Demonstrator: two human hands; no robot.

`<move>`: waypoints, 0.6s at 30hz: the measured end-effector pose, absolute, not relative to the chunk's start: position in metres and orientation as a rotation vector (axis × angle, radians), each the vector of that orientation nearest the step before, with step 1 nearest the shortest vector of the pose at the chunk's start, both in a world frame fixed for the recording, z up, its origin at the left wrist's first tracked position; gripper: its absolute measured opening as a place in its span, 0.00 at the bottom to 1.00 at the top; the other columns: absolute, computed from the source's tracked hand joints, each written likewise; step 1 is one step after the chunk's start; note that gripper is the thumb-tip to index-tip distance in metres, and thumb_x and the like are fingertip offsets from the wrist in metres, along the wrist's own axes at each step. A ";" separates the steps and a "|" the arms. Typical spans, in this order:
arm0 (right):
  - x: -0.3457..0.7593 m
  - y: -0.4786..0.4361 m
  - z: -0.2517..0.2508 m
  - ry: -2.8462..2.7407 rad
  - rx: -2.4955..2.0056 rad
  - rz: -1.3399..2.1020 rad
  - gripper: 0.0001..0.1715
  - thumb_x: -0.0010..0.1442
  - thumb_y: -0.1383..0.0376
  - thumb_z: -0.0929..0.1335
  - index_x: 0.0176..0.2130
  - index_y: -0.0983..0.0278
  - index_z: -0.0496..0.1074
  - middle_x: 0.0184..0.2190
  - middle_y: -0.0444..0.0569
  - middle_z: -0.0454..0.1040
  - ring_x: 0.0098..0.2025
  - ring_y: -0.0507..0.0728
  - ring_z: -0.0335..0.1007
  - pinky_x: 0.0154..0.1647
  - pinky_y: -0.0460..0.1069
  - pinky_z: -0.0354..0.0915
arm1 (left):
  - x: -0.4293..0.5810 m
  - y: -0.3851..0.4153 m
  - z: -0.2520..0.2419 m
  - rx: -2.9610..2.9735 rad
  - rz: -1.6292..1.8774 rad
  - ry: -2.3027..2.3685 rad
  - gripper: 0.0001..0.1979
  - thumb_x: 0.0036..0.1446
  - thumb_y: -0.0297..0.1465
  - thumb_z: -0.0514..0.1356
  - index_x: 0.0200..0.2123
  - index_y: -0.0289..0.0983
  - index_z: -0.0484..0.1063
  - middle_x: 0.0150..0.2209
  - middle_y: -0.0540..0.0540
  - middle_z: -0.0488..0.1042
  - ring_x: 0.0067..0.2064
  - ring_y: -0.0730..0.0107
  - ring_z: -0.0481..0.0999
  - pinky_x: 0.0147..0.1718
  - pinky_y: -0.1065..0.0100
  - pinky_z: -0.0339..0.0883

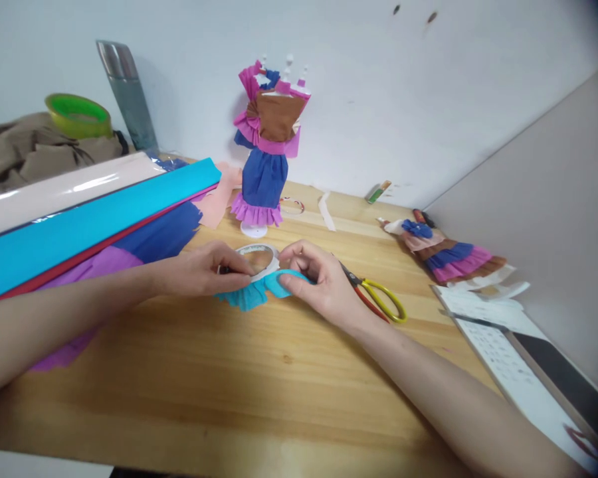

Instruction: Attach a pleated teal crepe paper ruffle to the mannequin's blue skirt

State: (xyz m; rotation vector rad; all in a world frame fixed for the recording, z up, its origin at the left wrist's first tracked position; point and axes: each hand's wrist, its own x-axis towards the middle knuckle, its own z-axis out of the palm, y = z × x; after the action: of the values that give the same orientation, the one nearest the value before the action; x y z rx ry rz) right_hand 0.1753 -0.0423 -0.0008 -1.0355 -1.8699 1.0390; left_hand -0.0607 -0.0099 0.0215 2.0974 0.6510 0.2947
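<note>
Working above a smooth, honey-grained wooden tabletop, with hands close together but not touching. Pinching the ruffled, crinkled end of a turquoise crepe strip between thumb and fingers of the left hand; clasping its flatter, curling stretch between thumb and fingers of the right hand. Holding that strip near the middle of the tabletop, along the near side of a tilted, thin-walled whitish tape ring, right against the fingertips; cannot tell whether gripping the ring too. Near scissors with slender looped handles in yellow and red, partly hidden behind the right hand. Facing a frilled paper dress in matte brown, blue and pink, pleated at the hem and upright on a round white base. Bordered on the left by long, flat-folded crepe packs, partly glossy under clear film, then by rumpled khaki cloth, a translucent green roll and a metal-capped cylindrical bottle. Bordered on the right by a tiered, flared paper outfit, lying down, near a flat printed board.
</note>
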 end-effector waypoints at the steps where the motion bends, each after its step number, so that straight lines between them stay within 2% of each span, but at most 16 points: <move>1: 0.176 -0.043 0.000 -1.886 -1.018 1.034 0.14 0.56 0.61 0.69 0.42 0.63 0.66 0.20 0.33 0.57 0.22 0.49 0.54 0.25 0.46 0.53 | -0.061 -0.010 0.023 2.116 0.301 0.627 0.17 0.65 0.35 0.54 0.25 0.35 0.67 0.22 0.53 0.61 0.25 0.76 0.58 0.25 0.70 0.49; 7: 0.178 -0.046 0.002 -1.979 -0.958 1.051 0.17 0.58 0.62 0.70 0.47 0.62 0.66 0.22 0.35 0.61 0.23 0.49 0.57 0.26 0.45 0.53 | -0.061 -0.015 0.030 2.353 0.382 0.509 0.18 0.63 0.27 0.56 0.20 0.36 0.60 0.21 0.53 0.57 0.26 0.75 0.54 0.29 0.67 0.49; 12: 0.178 -0.043 0.001 -2.134 -0.954 1.310 0.11 0.59 0.59 0.71 0.37 0.64 0.72 0.20 0.35 0.57 0.22 0.48 0.51 0.24 0.45 0.49 | -0.064 -0.014 0.026 2.277 0.279 0.534 0.16 0.63 0.28 0.56 0.21 0.35 0.69 0.22 0.50 0.65 0.27 0.73 0.62 0.29 0.69 0.54; 15: 0.178 -0.041 0.000 -2.019 -0.976 1.554 0.17 0.58 0.53 0.72 0.37 0.65 0.72 0.20 0.36 0.58 0.22 0.47 0.51 0.24 0.45 0.49 | -0.066 -0.011 0.025 2.064 0.199 0.572 0.13 0.62 0.33 0.58 0.27 0.34 0.76 0.25 0.48 0.71 0.28 0.72 0.67 0.27 0.72 0.57; 18: 0.179 -0.040 -0.001 -1.903 -0.966 1.730 0.24 0.54 0.48 0.75 0.37 0.65 0.71 0.21 0.36 0.61 0.22 0.47 0.52 0.24 0.44 0.51 | -0.066 -0.010 0.026 1.865 0.141 0.524 0.16 0.62 0.36 0.60 0.25 0.33 0.75 0.22 0.49 0.67 0.26 0.73 0.64 0.24 0.73 0.57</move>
State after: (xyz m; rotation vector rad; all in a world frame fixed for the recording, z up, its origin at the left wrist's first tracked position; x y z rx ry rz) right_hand 0.1791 -0.0404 -0.0009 -0.9662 -1.9032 1.7301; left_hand -0.0663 -0.0097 0.0264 1.8652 0.5243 0.1411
